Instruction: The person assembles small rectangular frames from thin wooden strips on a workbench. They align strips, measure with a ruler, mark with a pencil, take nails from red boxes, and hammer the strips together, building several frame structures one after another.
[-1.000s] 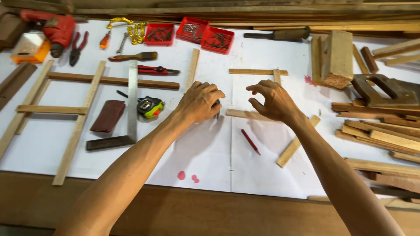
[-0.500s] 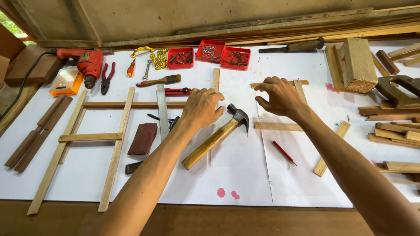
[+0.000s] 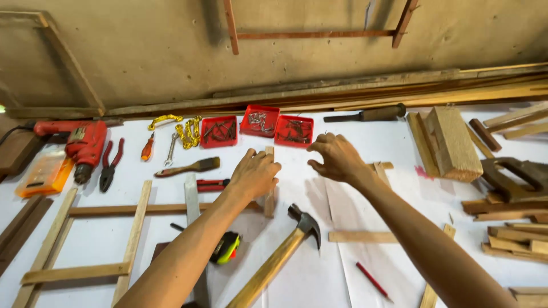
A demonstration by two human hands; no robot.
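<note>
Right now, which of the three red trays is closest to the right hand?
The rightmost red tray, just left of the right hand. The middle tray and left tray sit farther away.

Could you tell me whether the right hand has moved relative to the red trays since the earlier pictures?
Yes. The right hand has gone away from the person toward the red trays; it now hovers just short of them.

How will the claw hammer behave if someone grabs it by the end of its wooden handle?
The claw hammer probably feels head-heavy: its dark metal head sits at the far end of a long wooden handle, so it would tend to dip forward. It should stay stiff, with no flex. Lying flat on the white table, it looks unlikely to roll, since the head blocks turning.
</note>
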